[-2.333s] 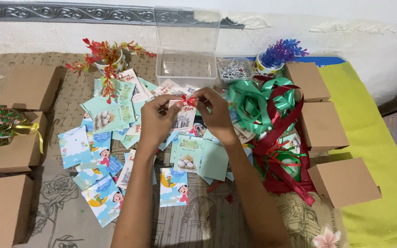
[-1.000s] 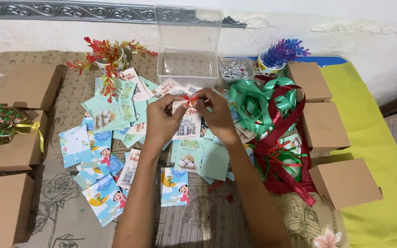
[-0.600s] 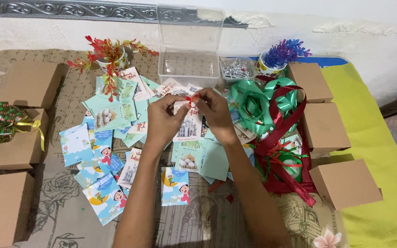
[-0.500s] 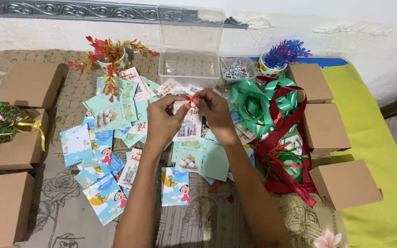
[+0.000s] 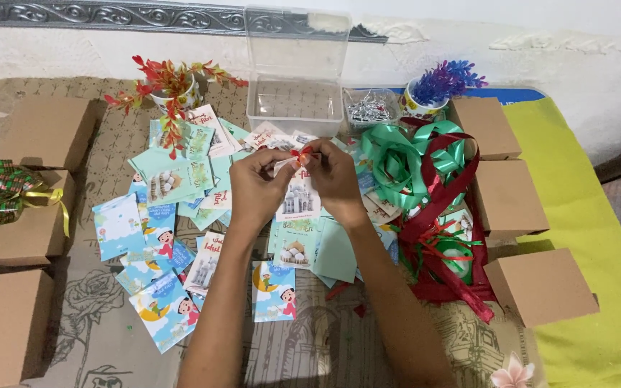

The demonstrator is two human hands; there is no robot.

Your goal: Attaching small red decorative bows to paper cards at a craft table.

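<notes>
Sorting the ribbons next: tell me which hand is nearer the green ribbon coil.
Right. The right hand sits just beside the green ribbon coil, on its left edge; the left hand lies farther off, beyond the right hand, over the cards.

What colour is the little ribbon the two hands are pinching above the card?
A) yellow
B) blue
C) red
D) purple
C: the small ribbon piece pinched between the left hand and the right hand is red, and it sits at the top edge of the card they hold up over the table.
</notes>
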